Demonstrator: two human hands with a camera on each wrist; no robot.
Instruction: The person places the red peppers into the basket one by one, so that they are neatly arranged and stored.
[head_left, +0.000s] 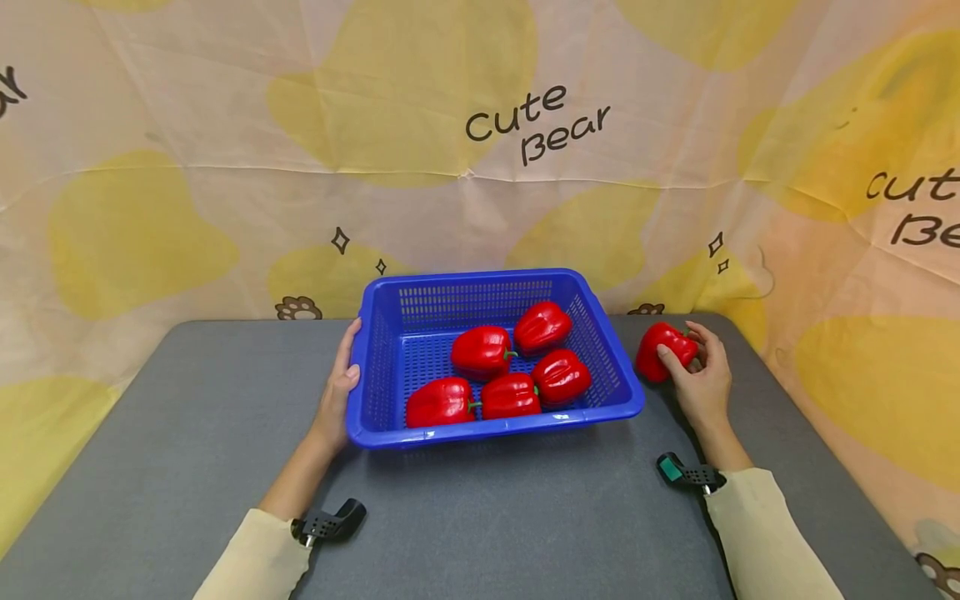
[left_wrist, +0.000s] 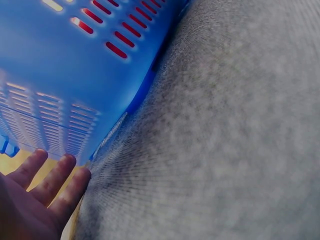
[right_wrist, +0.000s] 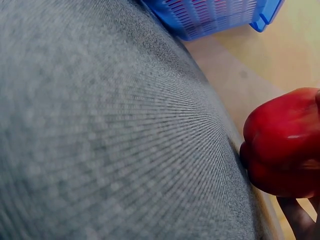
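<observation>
A blue plastic basket [head_left: 397, 358] with slotted walls stands in the middle, several red bell peppers [head_left: 441, 402] lying inside it. My left hand [head_left: 335, 404] touches the basket's left side from outside, and its extended fingers [left_wrist: 52, 181] rest against the wall in the left wrist view. To the right of the basket, my right hand [head_left: 701, 371] grips another red bell pepper [head_left: 651, 354], thumb on the near side and fingers at its stem end. This pepper [right_wrist: 285, 145] is close to the table surface in the right wrist view; whether it touches cannot be told.
A grey cloth-covered table [head_left: 510, 517] lies under everything. Behind it hangs a yellow and cream printed curtain [head_left: 420, 108]. Dark straps [head_left: 330, 522] sit on both wrists.
</observation>
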